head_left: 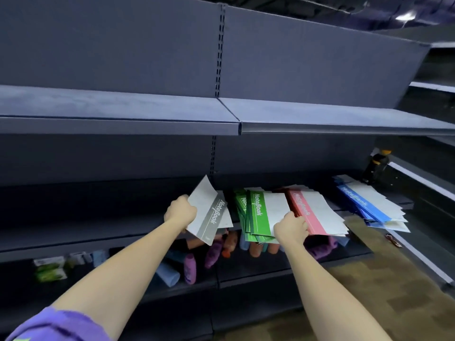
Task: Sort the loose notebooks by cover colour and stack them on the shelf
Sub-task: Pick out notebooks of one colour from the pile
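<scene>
My left hand point(181, 212) grips a grey-banded notebook point(208, 210) by its left edge and holds it tilted above the middle shelf point(98, 232). To its right lies a stack of green notebooks point(256, 215). My right hand point(291, 228) grips the near edge of the red notebook stack point(312, 210), between the green and red piles. Further right on the same shelf is a fanned pile of blue notebooks point(369, 203). More pale notebooks sit partly hidden behind the grey one.
The dusty upper shelf point(147, 107) overhangs the notebooks. On the bottom shelf lie purple, blue and orange bottles point(190, 268) and small green packets point(50, 269). A dark bottle with a yellow cap point(378, 166) stands at the far right. Carpet floor point(369, 279) shows lower right.
</scene>
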